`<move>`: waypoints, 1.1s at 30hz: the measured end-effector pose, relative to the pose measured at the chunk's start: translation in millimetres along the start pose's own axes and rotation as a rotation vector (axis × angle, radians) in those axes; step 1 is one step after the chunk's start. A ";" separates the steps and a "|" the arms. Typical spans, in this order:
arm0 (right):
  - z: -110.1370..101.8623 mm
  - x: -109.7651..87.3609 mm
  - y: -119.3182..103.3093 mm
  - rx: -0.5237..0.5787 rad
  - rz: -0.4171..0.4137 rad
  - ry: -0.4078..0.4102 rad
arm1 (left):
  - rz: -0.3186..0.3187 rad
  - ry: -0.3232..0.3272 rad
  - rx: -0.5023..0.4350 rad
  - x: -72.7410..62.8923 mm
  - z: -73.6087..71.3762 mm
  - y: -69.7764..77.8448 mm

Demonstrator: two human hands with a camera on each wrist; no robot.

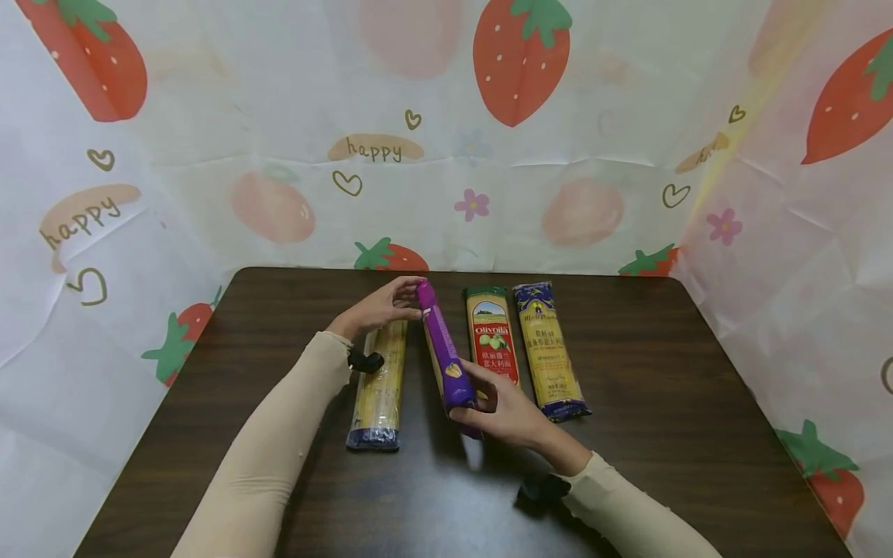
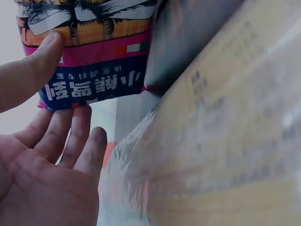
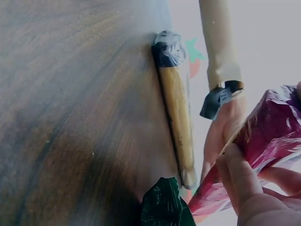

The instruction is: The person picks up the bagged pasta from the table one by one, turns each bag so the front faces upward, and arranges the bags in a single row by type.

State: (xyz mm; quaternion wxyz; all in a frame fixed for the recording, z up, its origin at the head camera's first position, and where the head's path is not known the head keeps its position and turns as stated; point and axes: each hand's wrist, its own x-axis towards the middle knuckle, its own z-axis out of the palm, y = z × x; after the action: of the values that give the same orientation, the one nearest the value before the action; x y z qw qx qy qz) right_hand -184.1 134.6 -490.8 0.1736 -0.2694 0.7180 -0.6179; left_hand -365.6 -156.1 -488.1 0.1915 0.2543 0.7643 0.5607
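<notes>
Both hands hold a long purple pasta packet [image 1: 446,353], tilted on edge above the table. My left hand [image 1: 380,306] pinches its far end; in the left wrist view the thumb lies on the printed front of the packet [image 2: 101,61], with the fingers at its end. My right hand [image 1: 508,411] grips the near end between thumb and fingers, and in the right wrist view they press into the shiny wrapper [image 3: 273,136]. Beneath the left wrist lies a clear packet of spaghetti [image 1: 380,387] with a blue end, its far part hidden by the hand.
Right of the purple packet lie a red and green Olivoilà pasta packet [image 1: 491,329], partly hidden by the right hand, and a yellow and blue pasta packet [image 1: 547,349]. The dark wooden table [image 1: 628,465] meets strawberry-printed sheets [image 1: 446,209] at the back and sides.
</notes>
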 end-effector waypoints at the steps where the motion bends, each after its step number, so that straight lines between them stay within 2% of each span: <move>1: -0.1 -0.1 -0.3 0.008 -0.004 0.007 | -0.004 0.007 -0.008 0.1 1.0 -0.1; 6: -0.6 -1.0 -0.8 0.043 -0.026 0.017 | -0.026 0.021 -0.032 0.1 3.8 -1.4; 11: -0.3 -2.4 -2.5 0.102 -0.053 0.029 | -0.059 0.009 -0.050 -2.1 4.8 -2.3; 19: -1.3 -2.5 -1.6 0.179 -0.093 0.049 | -0.041 -0.006 -0.245 -1.6 8.0 -5.8; 23: -4.7 -2.1 -7.1 0.130 -0.092 0.058 | -0.050 0.012 -0.290 -1.3 10.0 -6.4; 29: -14.6 -1.1 -15.7 0.033 -0.106 0.091 | -0.072 0.070 -0.310 -2.4 10.7 -7.5; 33: -20.3 -2.2 -20.1 -0.003 -0.080 0.112 | -0.085 0.093 -0.312 -3.8 10.8 -9.8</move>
State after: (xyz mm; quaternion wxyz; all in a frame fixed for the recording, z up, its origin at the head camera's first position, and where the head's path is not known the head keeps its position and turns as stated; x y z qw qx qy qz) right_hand -190.7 150.2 -467.6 0.1077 -0.2631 0.7160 -0.6376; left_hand -358.1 -152.5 -500.6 0.2169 0.1628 0.6860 0.6752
